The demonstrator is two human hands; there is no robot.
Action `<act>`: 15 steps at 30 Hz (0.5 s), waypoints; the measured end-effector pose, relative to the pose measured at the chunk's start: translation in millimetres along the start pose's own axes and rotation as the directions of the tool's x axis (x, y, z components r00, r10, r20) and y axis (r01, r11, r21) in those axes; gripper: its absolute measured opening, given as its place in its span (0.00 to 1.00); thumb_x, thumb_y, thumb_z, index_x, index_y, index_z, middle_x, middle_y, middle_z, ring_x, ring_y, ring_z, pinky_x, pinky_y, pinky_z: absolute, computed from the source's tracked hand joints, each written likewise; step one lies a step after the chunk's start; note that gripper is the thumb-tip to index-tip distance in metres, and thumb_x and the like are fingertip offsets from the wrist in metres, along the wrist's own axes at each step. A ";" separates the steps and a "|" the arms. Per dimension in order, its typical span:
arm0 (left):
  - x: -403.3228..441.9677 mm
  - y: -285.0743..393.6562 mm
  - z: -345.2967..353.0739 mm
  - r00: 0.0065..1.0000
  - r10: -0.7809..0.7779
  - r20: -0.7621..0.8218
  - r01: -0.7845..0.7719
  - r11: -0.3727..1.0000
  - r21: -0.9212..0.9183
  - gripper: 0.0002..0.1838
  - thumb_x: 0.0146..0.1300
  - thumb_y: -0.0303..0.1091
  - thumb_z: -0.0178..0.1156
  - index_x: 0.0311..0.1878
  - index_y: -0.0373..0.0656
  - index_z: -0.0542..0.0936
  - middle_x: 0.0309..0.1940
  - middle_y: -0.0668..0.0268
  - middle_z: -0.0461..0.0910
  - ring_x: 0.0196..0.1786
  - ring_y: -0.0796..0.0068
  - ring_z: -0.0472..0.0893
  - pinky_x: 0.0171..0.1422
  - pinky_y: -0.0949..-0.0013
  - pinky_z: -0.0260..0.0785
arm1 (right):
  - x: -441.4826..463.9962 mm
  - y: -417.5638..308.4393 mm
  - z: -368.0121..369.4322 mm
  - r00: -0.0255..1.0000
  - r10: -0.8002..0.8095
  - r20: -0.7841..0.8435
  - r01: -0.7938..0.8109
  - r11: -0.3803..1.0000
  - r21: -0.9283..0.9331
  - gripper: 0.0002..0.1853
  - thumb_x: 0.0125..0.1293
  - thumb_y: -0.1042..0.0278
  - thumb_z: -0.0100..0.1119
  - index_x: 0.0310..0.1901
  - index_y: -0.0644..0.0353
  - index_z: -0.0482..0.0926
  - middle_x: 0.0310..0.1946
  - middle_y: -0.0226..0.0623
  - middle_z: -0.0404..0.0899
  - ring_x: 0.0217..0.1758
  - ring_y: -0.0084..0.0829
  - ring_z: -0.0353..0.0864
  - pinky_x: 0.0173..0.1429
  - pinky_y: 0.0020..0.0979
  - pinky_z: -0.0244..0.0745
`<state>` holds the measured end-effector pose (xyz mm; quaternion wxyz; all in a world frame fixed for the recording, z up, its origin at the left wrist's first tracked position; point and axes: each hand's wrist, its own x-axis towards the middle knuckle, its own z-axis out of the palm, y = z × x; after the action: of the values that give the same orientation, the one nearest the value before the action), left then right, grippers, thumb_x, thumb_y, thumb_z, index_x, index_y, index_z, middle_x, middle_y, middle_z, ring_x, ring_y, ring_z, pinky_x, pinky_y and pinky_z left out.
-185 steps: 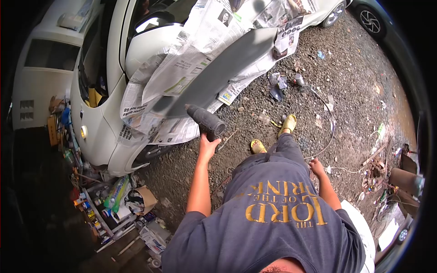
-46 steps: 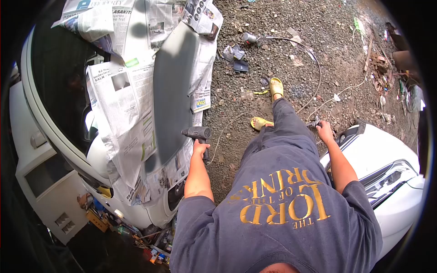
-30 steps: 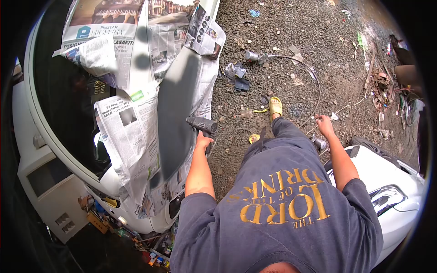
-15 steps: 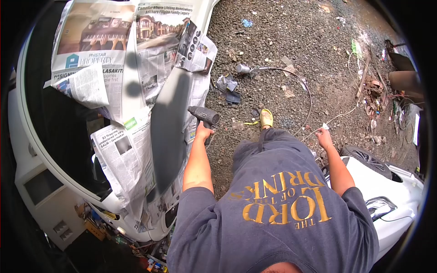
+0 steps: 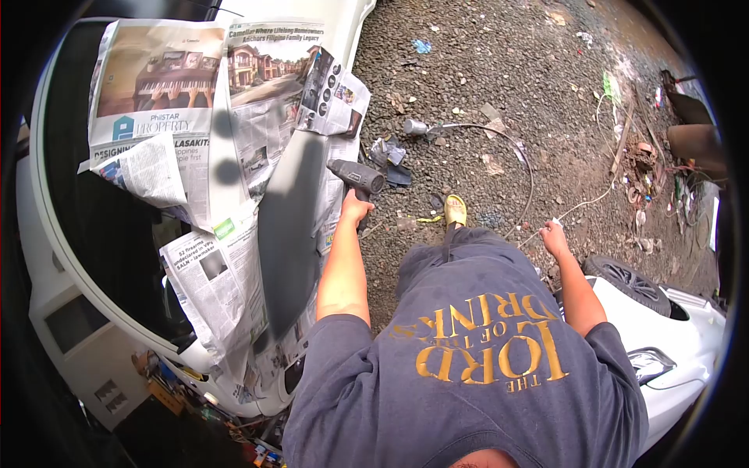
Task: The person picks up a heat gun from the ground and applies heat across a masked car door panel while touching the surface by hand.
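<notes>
My left hand (image 5: 356,208) is wrapped round the handle of a dark grey heat gun (image 5: 357,178). Its nozzle points left towards a dark grey painted patch (image 5: 290,234) on the white car's side, a short gap away. Newspaper sheets (image 5: 160,117) cover the bodywork around that patch. Out to the right, my right hand (image 5: 554,236) is closed on a thin pale cord (image 5: 585,203), which runs off across the ground. The exact grip of its fingers is too small to make out.
On the gravel (image 5: 468,70) lies a silver cup-shaped piece (image 5: 415,126) joined to a dark hose (image 5: 532,168). Crumpled scraps (image 5: 390,150) are nearby. A second white car (image 5: 686,343) with its wheel (image 5: 628,285) stands close on my right. Debris (image 5: 644,156) lines the far right.
The heat gun has shifted slightly right and its body has turned a little, its nozzle still towards the patch. My right hand stays nearly in place, still closed on the cord.
</notes>
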<state>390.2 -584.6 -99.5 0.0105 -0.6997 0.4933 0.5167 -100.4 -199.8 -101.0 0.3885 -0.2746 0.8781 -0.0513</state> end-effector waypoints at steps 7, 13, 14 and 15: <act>-38.3 -10.9 0.3 0.995 0.033 -0.096 -0.048 0.987 -0.151 0.34 0.42 0.17 0.73 0.58 0.40 0.75 0.48 0.61 0.83 0.50 0.64 0.81 0.58 0.62 0.73 | 32.5 -3.2 6.4 0.999 -0.054 0.005 0.054 0.999 0.005 0.23 0.62 0.59 0.62 0.54 0.67 0.79 0.51 0.61 0.78 0.57 0.55 0.79 0.63 0.45 0.73; -71.8 -50.0 -7.2 0.989 0.024 -0.147 -0.050 0.984 -0.174 0.31 0.46 0.18 0.71 0.56 0.39 0.74 0.47 0.62 0.82 0.49 0.66 0.80 0.57 0.62 0.72 | 46.1 -39.2 13.1 0.975 -0.222 0.021 0.223 0.970 -0.093 0.23 0.63 0.58 0.62 0.53 0.67 0.79 0.51 0.62 0.79 0.58 0.55 0.78 0.63 0.46 0.72; -76.6 -57.8 -8.9 0.988 0.015 -0.157 -0.044 0.982 -0.183 0.32 0.45 0.18 0.72 0.57 0.39 0.74 0.49 0.61 0.82 0.51 0.64 0.81 0.58 0.62 0.72 | 49.7 -42.7 15.2 0.968 -0.251 0.019 0.252 0.963 -0.101 0.23 0.63 0.58 0.62 0.53 0.67 0.79 0.51 0.62 0.79 0.58 0.56 0.78 0.63 0.47 0.72; -82.4 -64.9 -10.5 0.986 0.005 -0.165 -0.037 0.980 -0.194 0.34 0.44 0.17 0.72 0.58 0.39 0.74 0.50 0.60 0.82 0.52 0.63 0.81 0.59 0.61 0.72 | 48.0 -52.6 12.5 0.975 -0.202 0.092 0.210 0.974 -0.081 0.22 0.63 0.59 0.62 0.53 0.65 0.80 0.51 0.62 0.78 0.59 0.56 0.77 0.64 0.46 0.72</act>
<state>444.9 -500.7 -66.3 -0.1045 -0.7321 0.4465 0.5037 -94.5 -267.7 -125.1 0.4045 -0.3835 0.8293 -0.0400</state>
